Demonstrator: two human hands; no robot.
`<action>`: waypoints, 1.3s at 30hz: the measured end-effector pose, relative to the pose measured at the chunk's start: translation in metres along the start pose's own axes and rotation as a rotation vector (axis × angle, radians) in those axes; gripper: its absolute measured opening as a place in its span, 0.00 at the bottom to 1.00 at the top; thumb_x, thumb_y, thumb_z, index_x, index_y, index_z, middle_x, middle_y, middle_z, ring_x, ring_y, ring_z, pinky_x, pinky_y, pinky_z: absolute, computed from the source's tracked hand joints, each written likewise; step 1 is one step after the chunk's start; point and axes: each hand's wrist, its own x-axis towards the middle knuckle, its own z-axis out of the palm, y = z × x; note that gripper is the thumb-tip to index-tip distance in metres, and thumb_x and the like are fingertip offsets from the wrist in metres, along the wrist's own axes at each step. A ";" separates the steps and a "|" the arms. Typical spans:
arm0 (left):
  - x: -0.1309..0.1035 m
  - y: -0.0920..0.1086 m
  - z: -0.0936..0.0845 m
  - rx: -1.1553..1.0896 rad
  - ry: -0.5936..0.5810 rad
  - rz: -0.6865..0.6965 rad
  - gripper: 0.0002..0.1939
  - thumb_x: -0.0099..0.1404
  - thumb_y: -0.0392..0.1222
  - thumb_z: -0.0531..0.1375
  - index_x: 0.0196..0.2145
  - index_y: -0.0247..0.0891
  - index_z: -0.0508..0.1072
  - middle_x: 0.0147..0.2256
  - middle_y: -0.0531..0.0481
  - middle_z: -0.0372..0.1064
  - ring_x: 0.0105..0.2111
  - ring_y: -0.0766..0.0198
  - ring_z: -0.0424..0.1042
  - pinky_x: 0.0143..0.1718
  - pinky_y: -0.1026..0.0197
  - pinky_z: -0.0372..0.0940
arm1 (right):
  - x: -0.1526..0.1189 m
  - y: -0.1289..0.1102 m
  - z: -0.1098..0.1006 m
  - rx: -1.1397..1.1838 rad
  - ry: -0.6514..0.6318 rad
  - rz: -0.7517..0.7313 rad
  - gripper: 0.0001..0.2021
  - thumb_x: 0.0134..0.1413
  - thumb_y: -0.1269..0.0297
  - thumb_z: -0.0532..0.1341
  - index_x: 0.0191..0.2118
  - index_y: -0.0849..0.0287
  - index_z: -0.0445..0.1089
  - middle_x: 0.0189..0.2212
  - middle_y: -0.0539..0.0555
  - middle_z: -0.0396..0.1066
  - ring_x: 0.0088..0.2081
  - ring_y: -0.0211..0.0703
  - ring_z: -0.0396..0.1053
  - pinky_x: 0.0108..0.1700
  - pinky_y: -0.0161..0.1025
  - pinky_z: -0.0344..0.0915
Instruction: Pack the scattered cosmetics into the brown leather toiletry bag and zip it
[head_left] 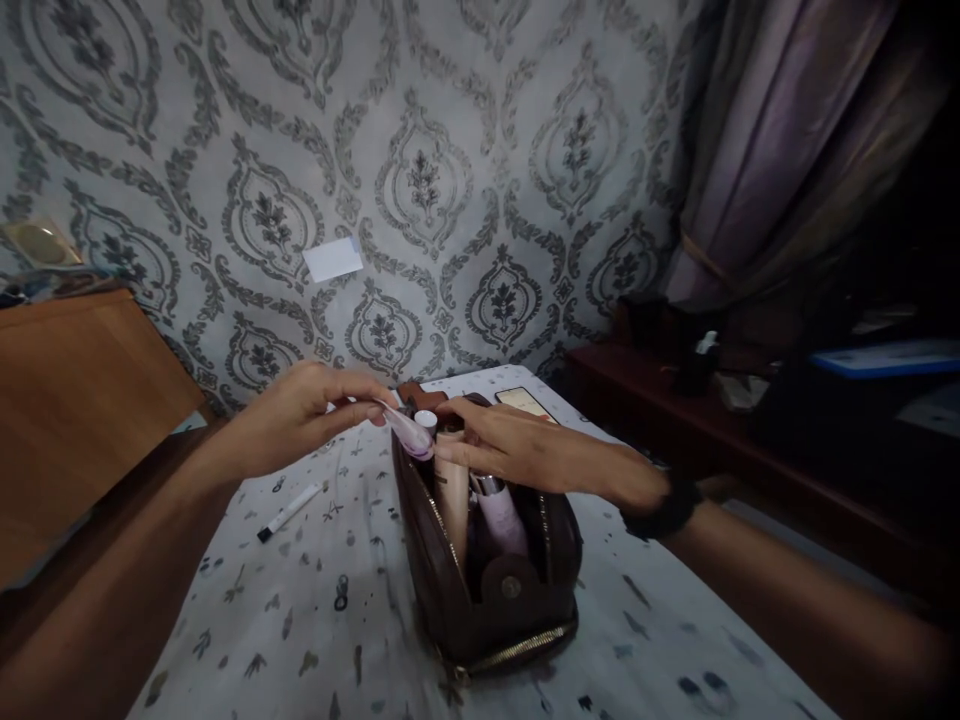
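Observation:
A dark brown zippered bag (491, 612) stands unzipped on the table. My left hand (319, 408) is closed, pinching the flat end of a small pale pink squeeze tube (409, 434) at the bag's left edge, its other end pointing down into the opening. My right hand (521, 445) reaches over the bag from the right, thumb and fingers closed around the upper part of a beige tube (452, 500) that stands in the bag. A lilac bottle (504, 520) with a shiny collar leans inside, partly under my right hand. A white cap (425, 420) shows behind the pink tube.
A white pen-like stick with a dark end (289, 512) lies left of the bag on the patterned white cloth (330, 640). Behind my right hand lies a phone (525, 403). A wooden cabinet (82, 400) stands left, a dark red shelf (637, 400) right.

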 end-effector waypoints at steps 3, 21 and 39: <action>-0.003 0.001 -0.002 0.014 0.030 -0.019 0.17 0.71 0.52 0.56 0.43 0.40 0.80 0.36 0.50 0.80 0.33 0.63 0.76 0.32 0.69 0.67 | -0.011 -0.005 0.000 -0.018 -0.048 0.016 0.25 0.63 0.58 0.58 0.63 0.57 0.57 0.30 0.49 0.73 0.32 0.45 0.70 0.33 0.36 0.59; -0.024 0.038 0.052 0.005 0.534 0.189 0.11 0.71 0.37 0.56 0.44 0.44 0.78 0.46 0.49 0.80 0.50 0.57 0.77 0.53 0.56 0.72 | -0.036 -0.021 0.012 0.345 0.389 0.180 0.11 0.64 0.63 0.51 0.38 0.59 0.69 0.34 0.56 0.72 0.36 0.48 0.70 0.37 0.43 0.65; -0.043 0.017 0.125 -0.032 0.468 0.241 0.16 0.69 0.28 0.54 0.52 0.39 0.69 0.39 0.46 0.77 0.43 0.61 0.74 0.46 0.58 0.70 | -0.038 -0.020 0.039 0.457 0.553 0.125 0.11 0.56 0.60 0.64 0.42 0.56 0.68 0.33 0.49 0.71 0.31 0.39 0.68 0.31 0.34 0.64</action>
